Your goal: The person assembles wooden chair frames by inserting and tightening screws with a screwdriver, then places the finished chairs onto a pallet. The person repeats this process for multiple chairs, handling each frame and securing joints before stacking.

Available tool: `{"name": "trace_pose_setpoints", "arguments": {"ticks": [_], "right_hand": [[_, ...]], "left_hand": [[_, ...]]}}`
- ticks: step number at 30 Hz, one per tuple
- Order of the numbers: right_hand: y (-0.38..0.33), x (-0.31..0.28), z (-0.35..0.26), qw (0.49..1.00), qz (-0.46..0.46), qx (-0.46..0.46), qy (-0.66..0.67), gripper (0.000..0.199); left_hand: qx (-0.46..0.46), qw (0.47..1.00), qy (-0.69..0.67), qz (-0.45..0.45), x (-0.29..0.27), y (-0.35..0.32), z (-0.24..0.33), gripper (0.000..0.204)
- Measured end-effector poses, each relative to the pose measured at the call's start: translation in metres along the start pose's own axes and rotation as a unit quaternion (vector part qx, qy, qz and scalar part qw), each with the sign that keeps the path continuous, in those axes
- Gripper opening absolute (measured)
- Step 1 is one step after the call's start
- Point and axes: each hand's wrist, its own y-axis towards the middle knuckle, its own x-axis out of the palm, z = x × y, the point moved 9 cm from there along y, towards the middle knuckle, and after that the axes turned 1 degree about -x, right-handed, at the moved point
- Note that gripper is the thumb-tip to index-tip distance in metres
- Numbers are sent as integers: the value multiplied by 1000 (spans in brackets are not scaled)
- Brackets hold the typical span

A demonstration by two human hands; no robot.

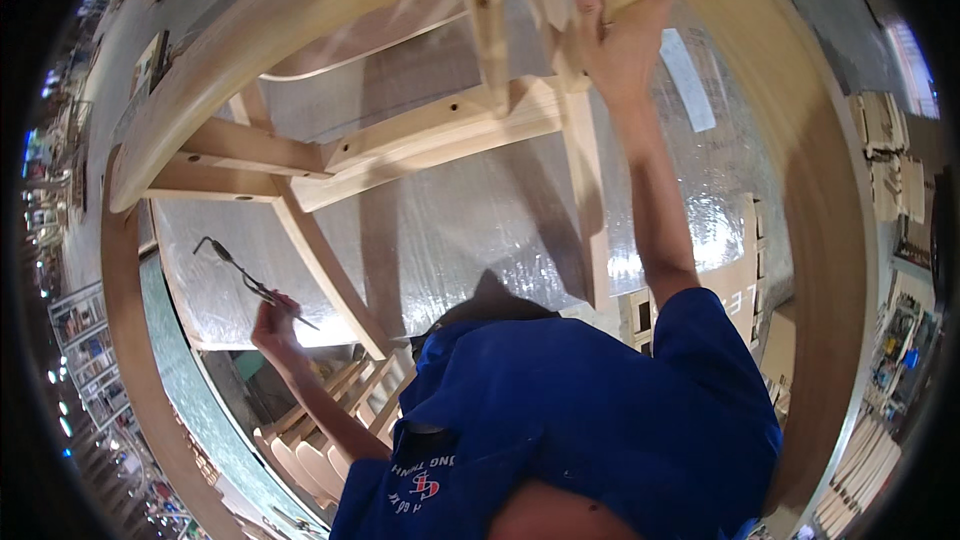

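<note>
An unfinished pale wooden chair frame (430,145) spreads before me, with holes in its rails and legs slanting toward me. At the left, my left hand (277,328) is closed round a thin dark metal tool (232,262) with a bent end, like a hex key; a slim pointed end sticks out on the other side of the fingers. My right hand (626,45) reaches to the far part of the frame, thumb and fingers about the wood near the curved top rail (740,0). Some of its fingertips are hard to make out.
Under the frame lies a surface wrapped in shiny plastic (460,230), with a white label (687,80). The curved rail and its uprights (825,240) arch around my arms. Several wooden parts (310,460) stand at the lower left; stacked wood (860,475) is at the right.
</note>
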Motion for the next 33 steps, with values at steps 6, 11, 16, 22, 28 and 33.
{"name": "trace_pose_setpoints", "arguments": {"ticks": [6,11,16,22,28,33], "right_hand": [[-43,-45,-48,981,-182,19,67,65],[-114,-49,-69,807,-336,204,441,40],[-111,-58,-32,783,-260,335,456,22],[-43,-121,-7,953,-52,139,265,21],[-31,-96,-5,968,-52,120,214,14],[-52,-47,13,980,-93,60,166,19]], "left_hand": [[26,974,-104,-201,182,-90,51,15],[-8,918,-172,-358,300,-130,77,16],[131,928,-68,-343,318,-117,83,19],[192,970,-68,-135,297,-29,143,5],[220,951,-165,-141,322,11,138,8],[208,953,-156,-157,329,22,123,9]]}}
